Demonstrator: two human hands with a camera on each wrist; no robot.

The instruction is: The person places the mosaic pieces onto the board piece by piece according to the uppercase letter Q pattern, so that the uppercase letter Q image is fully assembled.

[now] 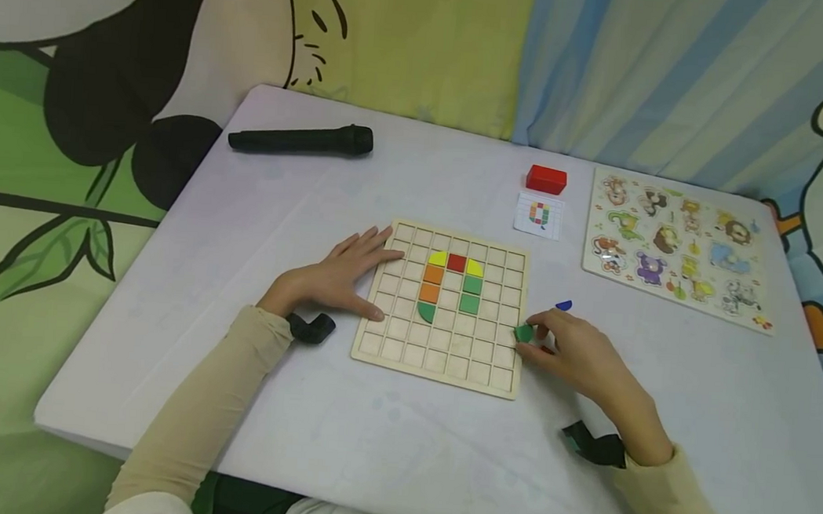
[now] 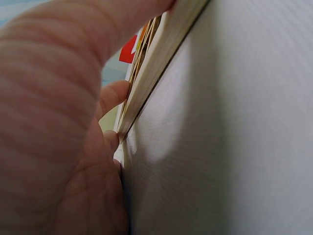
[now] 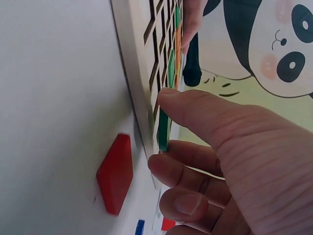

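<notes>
A wooden grid board [image 1: 445, 365] lies on the white table. Its cells hold two yellow rounded pieces, a red square [image 1: 457, 264], two orange squares [image 1: 428, 293], two green squares [image 1: 472, 284] and a green quarter-round piece [image 1: 426, 313]. My left hand [image 1: 343, 275] is spread over the board's left edge, thumb and fingertips touching it. Between thumb and fingers, my right hand [image 1: 578, 354] pinches a green piece [image 3: 163, 129] at the board's right edge; its full outline is partly covered. Beside that hand lie a red piece [image 3: 115, 174] and a blue piece [image 1: 563, 305].
Behind the board are a pattern card [image 1: 539, 216] and a red block [image 1: 547, 179]. An animal puzzle board [image 1: 678, 293] lies at the right. At the far left is a black microphone [image 1: 301, 140]. Black wrist-worn pieces [image 1: 311, 328] show at both wrists.
</notes>
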